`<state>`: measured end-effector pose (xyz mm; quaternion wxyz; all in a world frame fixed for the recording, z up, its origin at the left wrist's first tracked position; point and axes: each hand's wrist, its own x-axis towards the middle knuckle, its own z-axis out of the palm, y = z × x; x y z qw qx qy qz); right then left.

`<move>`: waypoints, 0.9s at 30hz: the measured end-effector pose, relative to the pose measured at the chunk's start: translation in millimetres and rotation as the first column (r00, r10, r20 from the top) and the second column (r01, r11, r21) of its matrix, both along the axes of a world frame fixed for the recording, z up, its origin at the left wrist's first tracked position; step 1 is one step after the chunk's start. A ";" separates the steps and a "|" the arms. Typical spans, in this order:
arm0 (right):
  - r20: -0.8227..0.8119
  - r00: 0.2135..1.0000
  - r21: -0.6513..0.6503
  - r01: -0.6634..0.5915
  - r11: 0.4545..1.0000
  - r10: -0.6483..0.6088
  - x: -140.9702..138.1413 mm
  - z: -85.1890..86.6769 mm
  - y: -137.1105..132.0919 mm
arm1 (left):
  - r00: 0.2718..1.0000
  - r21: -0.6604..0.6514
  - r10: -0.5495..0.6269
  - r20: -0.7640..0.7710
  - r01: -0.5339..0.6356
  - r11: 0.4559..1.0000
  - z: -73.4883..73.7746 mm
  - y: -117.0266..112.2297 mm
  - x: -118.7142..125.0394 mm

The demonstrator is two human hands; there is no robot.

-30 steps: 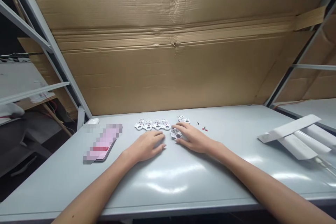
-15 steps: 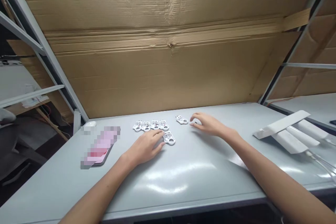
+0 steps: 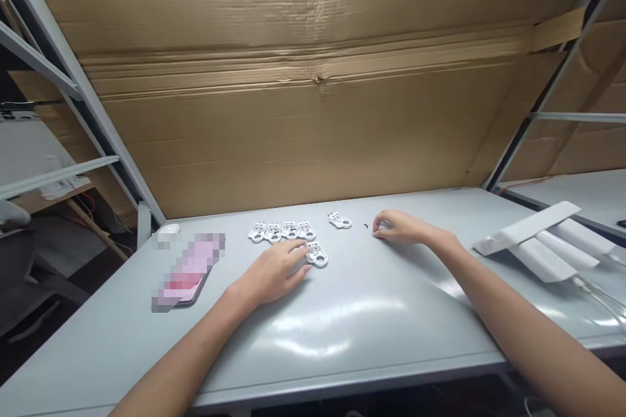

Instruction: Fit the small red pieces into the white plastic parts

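My left hand [image 3: 278, 270] rests on the table with thumb and index finger at the left end of a small white plastic part [image 3: 319, 255] that has a round hole. Just behind it, several like white parts [image 3: 289, 230] lie side by side in a row. Another white part [image 3: 340, 220] lies apart, between the row and my right hand [image 3: 398, 227]. The right hand is closed, its thumb and fingertips together low over the table; what they hold, if anything, is hidden. A tiny dark piece [image 3: 366, 226] lies just left of those fingertips.
A pink phone-like object [image 3: 193, 270], partly pixelated, lies on the left of the grey table [image 3: 342, 339]. Behind it sits a small white rounded item [image 3: 169, 230]. White blocks with cables [image 3: 542, 251] stand at right. A cardboard wall [image 3: 313, 143] closes off the back.
My right hand has moved right, away from the lone white part, and its fingers have closed together. The tiny dark piece now shows clear of it. My left hand stays by the front part.
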<state>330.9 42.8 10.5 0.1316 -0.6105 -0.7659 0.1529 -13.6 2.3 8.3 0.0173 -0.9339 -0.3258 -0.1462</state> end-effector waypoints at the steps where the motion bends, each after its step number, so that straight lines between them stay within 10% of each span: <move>1: -0.009 1.000 -0.002 0.002 1.000 -0.002 -0.4 0.3 -0.4 | 1.000 0.001 -0.003 0.000 0.003 1.000 0.2 -0.4 0.2; 10: -0.224 0.973 0.045 -0.048 0.998 0.057 -16.0 10.0 -4.1 | 1.000 0.006 0.000 -0.006 0.000 1.000 0.4 0.0 1.2; 18: -0.766 0.635 -0.079 -0.248 0.966 0.101 -72.5 5.7 -21.0 | 1.000 0.001 -0.006 -0.010 0.006 1.000 0.2 -1.3 2.4; 27: -0.895 0.442 -0.243 -0.362 0.900 -0.063 -94.2 -14.1 -22.6 | 1.000 0.024 -0.032 -0.001 0.032 0.999 -5.9 0.6 4.1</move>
